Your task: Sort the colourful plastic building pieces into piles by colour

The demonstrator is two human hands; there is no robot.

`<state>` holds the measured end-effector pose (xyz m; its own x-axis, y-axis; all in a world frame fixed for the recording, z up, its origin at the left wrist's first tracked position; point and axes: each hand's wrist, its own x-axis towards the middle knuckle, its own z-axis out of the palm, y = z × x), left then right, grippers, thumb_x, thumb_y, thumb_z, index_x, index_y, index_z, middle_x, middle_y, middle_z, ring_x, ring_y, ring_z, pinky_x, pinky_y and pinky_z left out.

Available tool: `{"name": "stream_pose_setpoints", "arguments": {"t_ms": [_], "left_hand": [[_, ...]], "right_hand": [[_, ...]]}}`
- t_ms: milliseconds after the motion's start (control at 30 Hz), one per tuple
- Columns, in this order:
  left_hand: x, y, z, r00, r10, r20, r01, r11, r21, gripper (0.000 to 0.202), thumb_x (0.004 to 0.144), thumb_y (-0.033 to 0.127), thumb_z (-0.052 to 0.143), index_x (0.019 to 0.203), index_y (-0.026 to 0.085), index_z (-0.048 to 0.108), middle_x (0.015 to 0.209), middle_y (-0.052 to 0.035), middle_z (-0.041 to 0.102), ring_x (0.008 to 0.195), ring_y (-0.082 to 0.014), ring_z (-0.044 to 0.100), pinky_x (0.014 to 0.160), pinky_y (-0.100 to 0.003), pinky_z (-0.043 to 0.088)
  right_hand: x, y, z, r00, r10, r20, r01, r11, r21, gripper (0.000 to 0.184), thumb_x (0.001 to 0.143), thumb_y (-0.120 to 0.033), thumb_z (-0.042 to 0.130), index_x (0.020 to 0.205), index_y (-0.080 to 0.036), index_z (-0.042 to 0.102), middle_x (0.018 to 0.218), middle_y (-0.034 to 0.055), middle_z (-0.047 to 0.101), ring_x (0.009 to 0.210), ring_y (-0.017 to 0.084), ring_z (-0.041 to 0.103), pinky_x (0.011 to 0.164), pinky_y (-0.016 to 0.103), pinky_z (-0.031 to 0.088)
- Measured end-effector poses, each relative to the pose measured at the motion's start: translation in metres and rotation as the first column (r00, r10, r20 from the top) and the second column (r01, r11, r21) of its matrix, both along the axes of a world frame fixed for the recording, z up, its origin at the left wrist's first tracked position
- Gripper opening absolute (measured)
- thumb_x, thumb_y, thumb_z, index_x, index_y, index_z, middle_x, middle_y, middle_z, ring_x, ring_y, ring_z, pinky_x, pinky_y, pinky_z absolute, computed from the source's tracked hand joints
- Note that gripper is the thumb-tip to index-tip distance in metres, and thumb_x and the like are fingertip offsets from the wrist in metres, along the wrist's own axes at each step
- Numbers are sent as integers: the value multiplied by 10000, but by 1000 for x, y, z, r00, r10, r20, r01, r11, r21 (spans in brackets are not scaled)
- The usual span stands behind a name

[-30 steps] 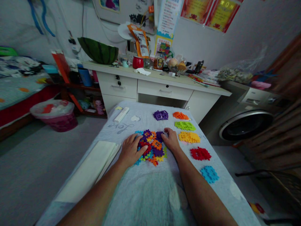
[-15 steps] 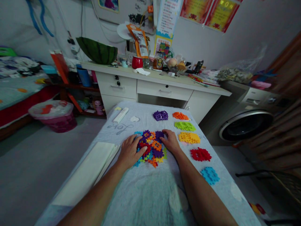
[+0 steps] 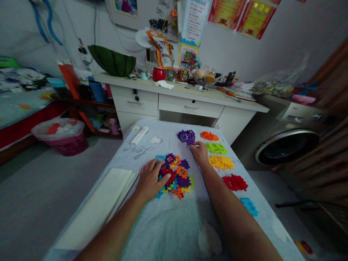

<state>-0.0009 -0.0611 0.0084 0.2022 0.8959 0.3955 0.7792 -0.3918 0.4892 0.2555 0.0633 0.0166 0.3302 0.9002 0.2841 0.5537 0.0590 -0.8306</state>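
A mixed heap of coloured plastic interlocking pieces [image 3: 176,175] lies mid-table on the pale blue cloth [image 3: 168,224]. My left hand [image 3: 150,179] rests flat on the heap's left side, fingers stretched out. My right hand [image 3: 199,152] reaches beyond the heap to the purple pile [image 3: 186,136], its fingertips pinched on a purple piece at that pile's near edge. To the right run sorted piles: orange [image 3: 209,136], green [image 3: 216,148], yellow [image 3: 220,162], red [image 3: 235,182] and blue [image 3: 249,206].
A folded cream sheet [image 3: 100,206] lies along the table's left edge; a white bar [image 3: 140,136] and a small white scrap [image 3: 156,139] sit at the far end. Behind stand a cluttered desk [image 3: 176,98], a washing machine [image 3: 285,145] and a pink bin [image 3: 61,134].
My right hand has left the heap's far right corner and moved forward to the purple pile with a purple piece. My left hand has stayed on the heap.
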Motion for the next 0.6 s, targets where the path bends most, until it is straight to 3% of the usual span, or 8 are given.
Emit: {"name": "stream_pose_setpoints", "arguments": {"t_ms": [167, 267, 400, 600], "left_hand": [[-1, -1, 0, 1000, 5, -6, -4, 1000, 3, 458, 880, 481, 522, 1265, 233, 539, 1324, -105, 531, 1257, -294, 469, 1051, -516, 382], [0, -1, 1, 1000, 8, 7, -8, 1000, 8, 447, 875, 477, 529, 1256, 243, 547, 1314, -98, 539, 1244, -294, 479, 1050, -529, 379], [-1, -2, 1, 1000, 5, 0, -5, 1000, -5, 469, 878, 488, 523, 1262, 221, 545, 1314, -112, 536, 1255, -300, 468, 1053, -528, 376], [-1, -1, 1, 1000, 4, 8, -4, 1000, -2, 467, 877, 491, 524, 1259, 224, 549, 1324, -110, 532, 1255, -300, 471, 1050, -529, 383]], "right_hand": [[-2, 47, 3, 977, -203, -58, 206, 977, 50, 239, 675, -396, 617, 754, -172, 634, 800, 61, 687, 745, 207, 596, 718, 294, 428], [-2, 62, 2, 972, -229, -60, 230, 973, 14, 209, 675, -352, 593, 759, -167, 644, 821, 80, 692, 787, 227, 607, 749, 311, 434], [1, 64, -3, 979, -196, -49, 195, 981, -18, 191, 658, -271, 553, 770, -166, 668, 819, 80, 698, 791, 228, 616, 771, 314, 440], [6, 45, -12, 988, -145, -49, 144, 989, -27, 329, 636, -232, 500, 886, -157, 699, 856, 68, 710, 763, 208, 621, 749, 296, 458]]}}
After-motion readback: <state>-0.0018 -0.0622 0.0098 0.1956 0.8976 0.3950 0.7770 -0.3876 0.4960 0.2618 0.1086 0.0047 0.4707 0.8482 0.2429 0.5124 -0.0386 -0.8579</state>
